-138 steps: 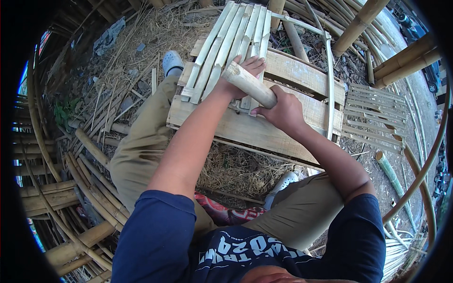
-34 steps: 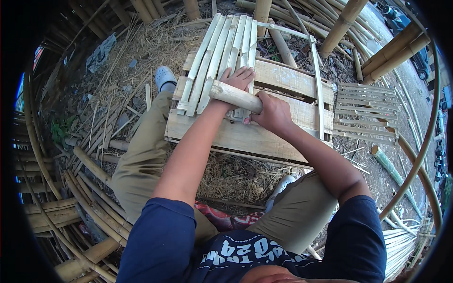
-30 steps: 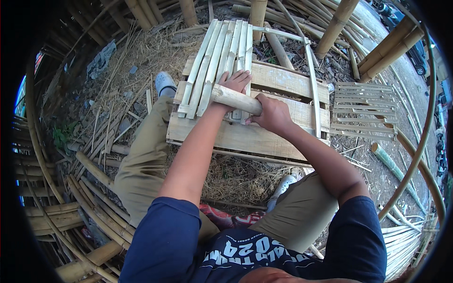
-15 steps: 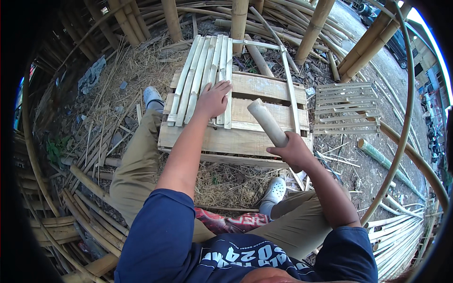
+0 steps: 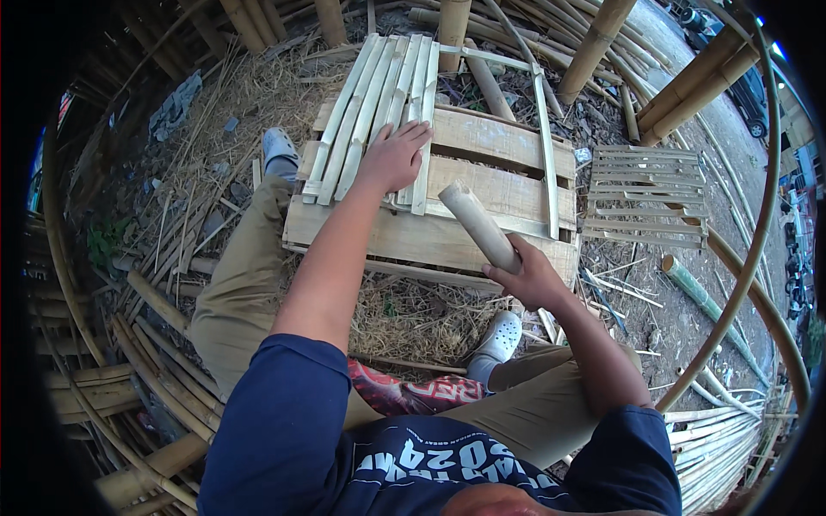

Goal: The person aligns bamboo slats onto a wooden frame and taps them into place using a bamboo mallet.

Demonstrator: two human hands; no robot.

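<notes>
My left hand (image 5: 397,158) lies with its fingers stretched out on a row of pale split-bamboo slats (image 5: 361,129). The slats are side by side, running away from me, on the left half of a low wooden slatted platform (image 5: 508,186). My right hand (image 5: 527,273) is wrapped round the lower end of a short, thick bamboo piece (image 5: 477,225). That piece is tilted, its far end pointing up and left above the platform's front part, apart from the slats. A thin bamboo strip frame (image 5: 545,146) extends from the slats along the platform's right side.
A finished-looking bamboo slat panel (image 5: 645,193) lies on the ground to the right. Beside it are a green bamboo pole (image 5: 701,288) and a curved pole (image 5: 748,249). Upright bamboo posts (image 5: 598,47) stand behind the platform. Bamboo poles (image 5: 163,378) are piled at left.
The view has shifted, so the platform appears higher in the picture. The bamboo piece in my right hand has moved slightly left and nearer to me. My left hand stays on the slats.
</notes>
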